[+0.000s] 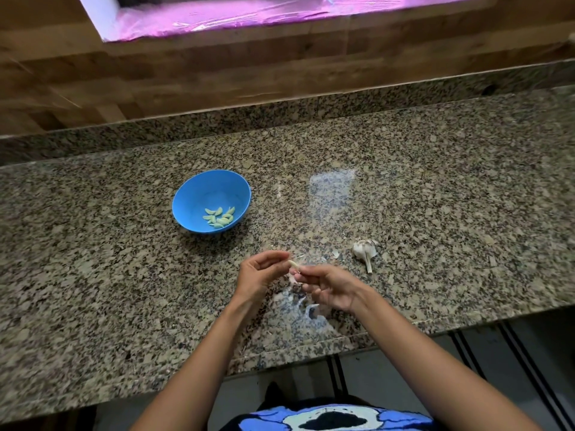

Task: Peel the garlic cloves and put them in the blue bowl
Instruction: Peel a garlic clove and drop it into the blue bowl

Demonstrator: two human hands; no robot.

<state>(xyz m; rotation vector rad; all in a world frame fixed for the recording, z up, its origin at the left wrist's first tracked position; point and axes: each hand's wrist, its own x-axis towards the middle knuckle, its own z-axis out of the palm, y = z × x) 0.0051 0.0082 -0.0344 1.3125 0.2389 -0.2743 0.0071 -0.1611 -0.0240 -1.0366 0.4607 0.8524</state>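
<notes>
I see both hands, left (259,272) and right (329,289), pinching one garlic clove (294,264) | blue bowl (211,201) well apart, far-left | garlic bulb (364,249) near right | granite counter (435,213) edge just below wrists

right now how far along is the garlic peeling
Done: several peeled cloves lie in the blue bowl. In hand: the left hand and right hand pinch one clove between them. Left: the partial garlic head on the counter.

Garlic clove (294,264) between both hands' fingers (306,270)
</notes>
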